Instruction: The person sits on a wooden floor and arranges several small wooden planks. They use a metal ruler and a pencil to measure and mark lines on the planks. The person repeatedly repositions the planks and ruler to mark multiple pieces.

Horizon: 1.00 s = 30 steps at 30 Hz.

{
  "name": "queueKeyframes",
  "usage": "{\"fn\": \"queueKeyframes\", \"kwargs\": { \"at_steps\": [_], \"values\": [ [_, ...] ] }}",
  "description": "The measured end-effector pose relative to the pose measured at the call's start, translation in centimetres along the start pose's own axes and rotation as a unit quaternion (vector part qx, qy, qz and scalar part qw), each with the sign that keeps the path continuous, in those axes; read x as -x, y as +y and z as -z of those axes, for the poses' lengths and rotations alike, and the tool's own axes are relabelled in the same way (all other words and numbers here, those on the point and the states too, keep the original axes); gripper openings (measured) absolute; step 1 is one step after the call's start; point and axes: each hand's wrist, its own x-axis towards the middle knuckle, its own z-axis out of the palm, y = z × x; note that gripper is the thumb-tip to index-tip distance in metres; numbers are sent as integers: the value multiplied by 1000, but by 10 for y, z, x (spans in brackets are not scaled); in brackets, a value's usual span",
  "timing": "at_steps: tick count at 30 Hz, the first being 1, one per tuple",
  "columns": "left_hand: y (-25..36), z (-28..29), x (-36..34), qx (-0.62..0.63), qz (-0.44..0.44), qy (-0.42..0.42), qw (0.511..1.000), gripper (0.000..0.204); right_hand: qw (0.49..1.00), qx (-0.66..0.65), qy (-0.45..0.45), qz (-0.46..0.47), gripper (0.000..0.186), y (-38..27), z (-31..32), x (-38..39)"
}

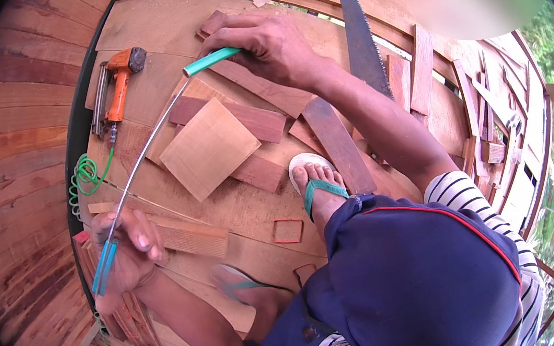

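Observation:
My right hand [268, 46] is closed around a green bar [211, 61] at the upper end of a long thin metal rod [149, 144]. The rod slants down and left to my left hand [127, 250], which is partly smeared by motion. A blue-green two-pronged piece [105, 269] lies along the palm of my left hand, its fingers curled at the rod's lower end. The tool's exact kind is unclear. Under the rod and to its right, a pale square wooden board [210, 150] rests on reddish planks [264, 120].
An orange nail gun [118, 89] with a coiled green hose [88, 170] lies at left. A handsaw [362, 34] lies behind my right forearm. My sandaled foot [324, 191] stands among wood offcuts [337, 145]. A red rectangular outline [288, 231] is nearby. A plank wall [21, 170] borders the left.

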Motion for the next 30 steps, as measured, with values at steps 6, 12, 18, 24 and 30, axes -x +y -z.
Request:
{"fn": "queueKeyframes", "kwargs": {
  "at_steps": [6,12,18,24,30],
  "values": [
    [0,16,-2,40,-38,59,997,72,995,-14,-61,-81,26,-15,-6,18],
    [-9,18,-13,165,-142,143,966,43,967,-83,143,-193,33,-28,-8,39],
    [-13,63,5,320,-207,198,903,28,917,-136,-47,-371,34,-36,-34,121],
    [-11,68,11,288,-217,233,903,41,790,-253,-243,-502,35,-87,-58,162],
    [-6,42,-2,241,-229,210,920,65,904,-28,-207,-373,48,-93,-63,156]
  ]
}}
